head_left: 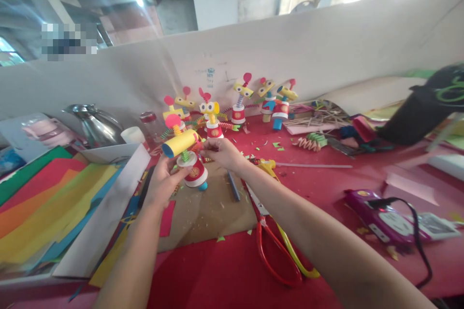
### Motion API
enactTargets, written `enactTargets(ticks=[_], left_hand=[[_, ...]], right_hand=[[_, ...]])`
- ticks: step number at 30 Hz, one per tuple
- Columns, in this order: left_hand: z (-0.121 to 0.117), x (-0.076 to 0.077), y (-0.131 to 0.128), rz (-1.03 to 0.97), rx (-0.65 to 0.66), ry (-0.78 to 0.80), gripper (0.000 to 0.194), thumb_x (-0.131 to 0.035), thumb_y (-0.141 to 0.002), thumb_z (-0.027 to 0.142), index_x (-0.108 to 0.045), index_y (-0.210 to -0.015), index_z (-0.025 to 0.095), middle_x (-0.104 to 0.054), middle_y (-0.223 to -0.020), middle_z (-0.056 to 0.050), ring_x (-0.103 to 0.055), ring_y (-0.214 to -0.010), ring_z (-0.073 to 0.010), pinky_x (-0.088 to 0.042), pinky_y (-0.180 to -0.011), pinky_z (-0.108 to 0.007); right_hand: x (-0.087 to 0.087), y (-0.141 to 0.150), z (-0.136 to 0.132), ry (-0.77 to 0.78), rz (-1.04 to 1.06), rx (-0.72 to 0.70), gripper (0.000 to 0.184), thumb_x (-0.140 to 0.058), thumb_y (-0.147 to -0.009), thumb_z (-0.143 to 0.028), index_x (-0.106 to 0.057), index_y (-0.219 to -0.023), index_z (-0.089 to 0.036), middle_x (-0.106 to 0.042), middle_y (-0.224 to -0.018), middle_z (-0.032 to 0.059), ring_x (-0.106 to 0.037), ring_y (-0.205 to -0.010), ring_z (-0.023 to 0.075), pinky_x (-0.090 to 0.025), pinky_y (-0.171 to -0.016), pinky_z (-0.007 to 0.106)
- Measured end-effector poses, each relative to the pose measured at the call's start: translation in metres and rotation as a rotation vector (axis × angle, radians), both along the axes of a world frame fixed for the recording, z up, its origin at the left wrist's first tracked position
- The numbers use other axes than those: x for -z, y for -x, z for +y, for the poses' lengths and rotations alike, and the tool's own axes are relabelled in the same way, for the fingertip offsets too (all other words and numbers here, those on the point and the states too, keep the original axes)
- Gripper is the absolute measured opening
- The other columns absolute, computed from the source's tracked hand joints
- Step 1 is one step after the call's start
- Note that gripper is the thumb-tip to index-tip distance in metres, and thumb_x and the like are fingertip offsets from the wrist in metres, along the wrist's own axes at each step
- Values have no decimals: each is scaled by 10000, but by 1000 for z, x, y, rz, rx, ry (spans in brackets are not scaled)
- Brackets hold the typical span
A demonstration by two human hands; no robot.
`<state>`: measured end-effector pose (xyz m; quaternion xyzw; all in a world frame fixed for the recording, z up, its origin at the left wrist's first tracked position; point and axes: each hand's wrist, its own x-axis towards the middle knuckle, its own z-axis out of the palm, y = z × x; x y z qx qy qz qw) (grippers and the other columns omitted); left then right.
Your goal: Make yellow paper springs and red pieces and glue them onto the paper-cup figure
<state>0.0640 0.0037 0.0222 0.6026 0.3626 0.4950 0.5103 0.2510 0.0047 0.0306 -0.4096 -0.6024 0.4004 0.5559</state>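
Observation:
In my left hand (167,178) is a paper-cup figure (195,170) with a red and white body, a green folded-paper neck, a yellow paper-tube head and a round pink-red piece on top. The fingers grip its cup body, and it leans a little. My right hand (219,152) is closed in a pinch at the head's right end, on a small red paper piece (197,139) that the fingertips partly hide. Below them lies a brown cardboard sheet (213,217) with a dark blue pen-like stick (234,186). Similar finished-looking figures (238,113) stand behind.
Red- and yellow-handled scissors (279,256) and a yellow glue gun (267,166) lie under my right forearm. At left, a white box (105,222) holds coloured paper. A steel jug (96,125) stands behind it. On the right are a purple power strip (384,222) and a black bin-like container (409,111).

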Motion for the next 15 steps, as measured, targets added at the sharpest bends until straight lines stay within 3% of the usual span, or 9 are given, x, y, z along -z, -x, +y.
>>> enactTargets(ticks=[6,15], left_hand=[[-1,1,-1,-10,9,-5,661,-817,-653,269,-560,-1259,213,-687,-1172,-89,-634,-1106,-267,-487,-965,-405],[0,3,-2,-14,6,-43,677,-818,-653,276,-552,-1275,234,-671,-1208,-88,-617,-1142,-271,-473,-997,-434]], right_hand=[[4,6,7,-32,25,-33,87,-599,-689,-93,-603,-713,-176,-585,-666,-48,-511,-649,104,-407,-661,244],[14,15,8,-80,77,27,131,-594,-689,-101,-551,-770,-195,-557,-704,-48,-522,-680,116,-420,-665,249]])
